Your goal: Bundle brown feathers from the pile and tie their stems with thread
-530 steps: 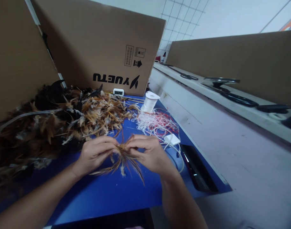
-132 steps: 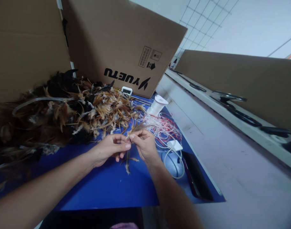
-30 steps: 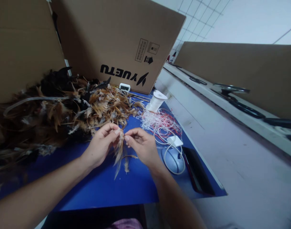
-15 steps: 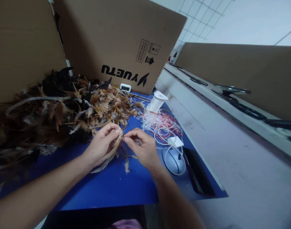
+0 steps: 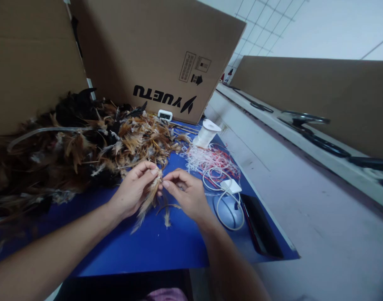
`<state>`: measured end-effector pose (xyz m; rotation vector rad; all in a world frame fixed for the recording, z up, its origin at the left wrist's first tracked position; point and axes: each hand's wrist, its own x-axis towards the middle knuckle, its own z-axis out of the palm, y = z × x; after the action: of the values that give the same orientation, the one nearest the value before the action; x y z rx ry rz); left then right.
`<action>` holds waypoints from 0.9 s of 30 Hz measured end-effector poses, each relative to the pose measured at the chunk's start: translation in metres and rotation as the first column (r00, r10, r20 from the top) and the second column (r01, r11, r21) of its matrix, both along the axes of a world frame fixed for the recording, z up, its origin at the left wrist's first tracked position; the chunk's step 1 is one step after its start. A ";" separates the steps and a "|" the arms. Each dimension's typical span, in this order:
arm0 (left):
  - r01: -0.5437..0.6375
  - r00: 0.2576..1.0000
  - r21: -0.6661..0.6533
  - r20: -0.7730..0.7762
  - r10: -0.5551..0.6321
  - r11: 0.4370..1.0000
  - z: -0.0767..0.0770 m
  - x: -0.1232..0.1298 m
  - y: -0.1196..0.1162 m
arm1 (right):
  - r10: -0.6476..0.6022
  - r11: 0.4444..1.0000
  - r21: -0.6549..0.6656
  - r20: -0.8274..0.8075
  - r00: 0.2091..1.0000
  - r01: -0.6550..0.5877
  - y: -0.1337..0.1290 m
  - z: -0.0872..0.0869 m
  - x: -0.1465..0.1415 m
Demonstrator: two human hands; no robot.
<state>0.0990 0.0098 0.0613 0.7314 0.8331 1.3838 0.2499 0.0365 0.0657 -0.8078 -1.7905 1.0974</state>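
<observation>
Over the blue tabletop point(image 5: 141, 255), my left hand point(image 5: 133, 188) is closed around the base of a bunch of brown and cream feathers point(image 5: 150, 196), whose tips hang down toward me. My right hand point(image 5: 188, 192) pinches thumb to forefinger right at the bunch's edge, close to my left fingertips. What those right fingers hold is too small to make out. A few loose feathers point(image 5: 167, 217) lie on the table just below the hands. Behind them spreads a large heap of brown and black feathers point(image 5: 141, 138).
Cardboard boxes point(image 5: 153, 46) wall the back and left. At right are a white spool point(image 5: 206, 133), tangled white and red strings point(image 5: 212, 161), a white cable with a plug point(image 5: 231, 186), a round bluish disc point(image 5: 227, 211) and a black phone-like slab point(image 5: 262, 225).
The hanging feather tips have swung slightly to the right and now spread lower. Both hands stay almost in place, with small finger movements.
</observation>
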 end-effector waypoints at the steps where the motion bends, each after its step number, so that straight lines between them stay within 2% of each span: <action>1: 0.005 1.000 -0.008 -0.010 -0.005 1.000 0.000 0.000 0.000 | -0.001 1.000 -0.009 -0.003 1.000 0.001 0.000 0.000 0.000; 7: 0.042 0.999 0.049 -0.032 -0.041 0.998 0.001 -0.002 -0.002 | -0.010 0.999 -0.049 -0.025 1.000 0.009 0.001 -0.001 -0.001; 16: 0.050 0.997 0.116 -0.063 -0.043 0.992 0.002 -0.002 -0.001 | 0.007 0.970 -0.238 -0.181 0.983 -0.051 0.002 0.005 -0.001; 23: 0.086 0.977 0.168 -0.207 -0.050 0.982 0.000 -0.004 -0.003 | 0.018 0.922 -0.363 -0.311 0.950 -0.136 0.003 0.001 -0.001; 27: 0.092 0.937 0.242 -0.349 -0.002 0.966 -0.003 -0.008 -0.001 | 0.018 0.895 -0.413 -0.342 0.940 -0.167 0.003 0.001 0.000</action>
<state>0.0912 0.0090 0.0584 1.2144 0.9110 1.3520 0.2500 0.0397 0.0670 -0.7428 -1.3257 1.6339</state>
